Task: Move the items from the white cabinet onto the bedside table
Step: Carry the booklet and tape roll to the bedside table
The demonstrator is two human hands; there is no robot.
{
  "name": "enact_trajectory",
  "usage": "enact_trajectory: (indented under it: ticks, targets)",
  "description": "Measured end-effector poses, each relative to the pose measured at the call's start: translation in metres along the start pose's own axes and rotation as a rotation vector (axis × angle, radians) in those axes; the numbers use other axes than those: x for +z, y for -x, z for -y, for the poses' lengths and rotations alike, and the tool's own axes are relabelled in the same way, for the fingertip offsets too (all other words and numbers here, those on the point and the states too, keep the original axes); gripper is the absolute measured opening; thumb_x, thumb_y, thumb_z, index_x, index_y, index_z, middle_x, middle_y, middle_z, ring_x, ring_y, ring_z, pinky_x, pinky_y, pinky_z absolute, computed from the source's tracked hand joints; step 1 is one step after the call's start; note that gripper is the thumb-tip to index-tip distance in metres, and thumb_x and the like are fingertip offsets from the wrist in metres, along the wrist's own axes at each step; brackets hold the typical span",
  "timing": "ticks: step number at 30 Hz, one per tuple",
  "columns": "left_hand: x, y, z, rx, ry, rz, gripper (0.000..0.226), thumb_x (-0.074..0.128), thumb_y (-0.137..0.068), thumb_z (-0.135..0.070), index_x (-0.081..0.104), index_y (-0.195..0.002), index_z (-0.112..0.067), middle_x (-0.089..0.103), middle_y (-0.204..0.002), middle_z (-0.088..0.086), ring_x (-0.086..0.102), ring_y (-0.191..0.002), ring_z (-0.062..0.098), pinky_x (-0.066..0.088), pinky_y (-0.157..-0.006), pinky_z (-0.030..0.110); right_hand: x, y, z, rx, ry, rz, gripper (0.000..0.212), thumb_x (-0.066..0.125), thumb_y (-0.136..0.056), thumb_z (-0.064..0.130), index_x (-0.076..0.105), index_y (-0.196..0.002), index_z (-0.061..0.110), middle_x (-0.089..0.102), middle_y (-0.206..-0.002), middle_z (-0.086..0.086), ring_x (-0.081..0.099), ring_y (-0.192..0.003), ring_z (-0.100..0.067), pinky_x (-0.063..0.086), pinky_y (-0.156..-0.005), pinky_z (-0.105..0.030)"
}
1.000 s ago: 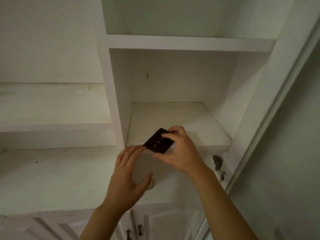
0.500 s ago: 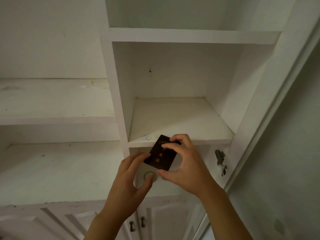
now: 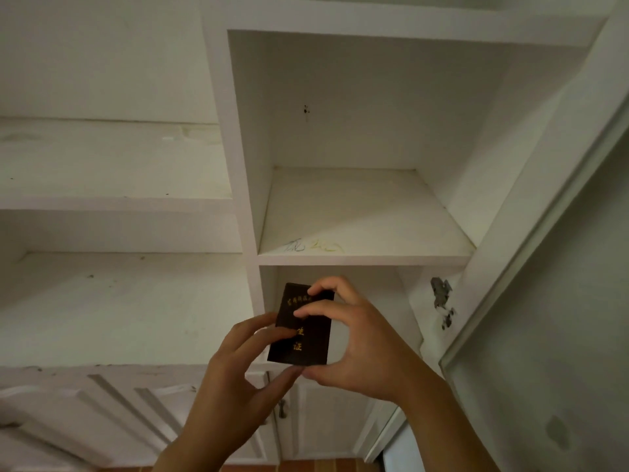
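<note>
Right hand [image 3: 360, 338] is up in front of the white cabinet [image 3: 235, 137], fingers curled over the top and face of a small dark booklet [image 3: 301, 327], thumb tucked under its bottom edge, so it is pinched between fingers and thumb. Left hand [image 3: 235, 379] comes in from the other side, fingertips on the booklet's left edge and lower cover, thumb reaching up to the bottom corner, so both hands are clamped on it. The booklet is upright in the air, gold characters running down its cover, clear of every shelf and held just below the front edge of the open shelf [image 3: 360, 216]. That shelf carries faint scribbles near its front lip. To the right, a metal hinge [image 3: 441, 299] sits on the cabinet's side panel, beside the open door [image 3: 544, 301]. Below the hands are closed lower doors with a small dark handle [image 3: 281, 408], and a strip of reddish floor [image 3: 306, 466] at the bottom.
</note>
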State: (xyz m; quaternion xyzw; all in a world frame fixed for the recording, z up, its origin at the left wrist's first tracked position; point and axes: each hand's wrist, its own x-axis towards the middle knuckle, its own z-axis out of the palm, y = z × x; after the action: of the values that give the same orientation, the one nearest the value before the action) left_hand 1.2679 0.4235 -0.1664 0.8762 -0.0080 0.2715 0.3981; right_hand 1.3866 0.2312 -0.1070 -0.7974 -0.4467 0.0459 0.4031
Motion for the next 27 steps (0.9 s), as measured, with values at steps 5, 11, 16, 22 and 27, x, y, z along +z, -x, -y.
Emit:
enact_trajectory:
  ticks: [5,11,16,22,27]
  targets:
    - [0.003,0.010,0.013,-0.028,-0.064,-0.026,0.048,0.077,-0.080,-0.051,0.065,-0.126,-0.047,0.056,-0.141,-0.024,0.055,-0.132,0.002,0.045,-0.105,0.021,0.011,-0.002,-0.003,0.010,-0.001,0.033,0.064,0.095,-0.073,0.035,0.066,-0.130,0.037,0.035,-0.146,0.029,0.040,-0.137,0.007,0.042,-0.103,-0.005]
    - [0.002,0.025,0.028,-0.090,-0.093,-0.086,0.047,0.077,-0.078,-0.051,0.066,-0.123,-0.046,0.058,-0.137,-0.017,0.057,-0.126,0.003,0.048,-0.098,0.022,0.023,-0.005,-0.019,0.090,-0.021,0.056,0.077,0.097,-0.067,0.041,0.063,-0.136,0.041,0.033,-0.153,0.034,0.037,-0.140,0.011,0.032,-0.104,-0.007]
    - [0.000,0.039,0.043,-0.178,-0.138,-0.101,0.046,0.073,-0.078,-0.055,0.072,-0.119,-0.035,0.061,-0.136,-0.006,0.057,-0.125,0.014,0.052,-0.094,0.030,0.034,-0.008,-0.041,0.163,0.027,0.102,0.077,0.094,-0.068,0.051,0.062,-0.138,0.043,0.033,-0.150,0.038,0.033,-0.138,0.018,0.027,-0.104,-0.006]
    - [0.000,0.048,0.052,-0.238,-0.191,-0.107,0.049,0.069,-0.078,-0.057,0.072,-0.117,-0.029,0.060,-0.135,-0.002,0.055,-0.123,0.016,0.043,-0.092,0.021,0.052,-0.022,-0.074,0.261,0.054,0.099,0.062,0.089,-0.079,0.039,0.065,-0.136,0.037,0.041,-0.151,0.021,0.042,-0.140,0.000,0.033,-0.116,-0.022]
    - [-0.004,0.057,0.058,-0.260,-0.232,-0.135,0.048,0.068,-0.078,-0.056,0.072,-0.115,-0.026,0.059,-0.132,-0.003,0.055,-0.120,0.017,0.045,-0.091,0.024,0.082,-0.039,-0.106,0.343,0.061,0.139,0.064,0.085,-0.086,0.037,0.060,-0.144,0.025,0.041,-0.155,0.010,0.044,-0.142,-0.010,0.031,-0.112,-0.020]
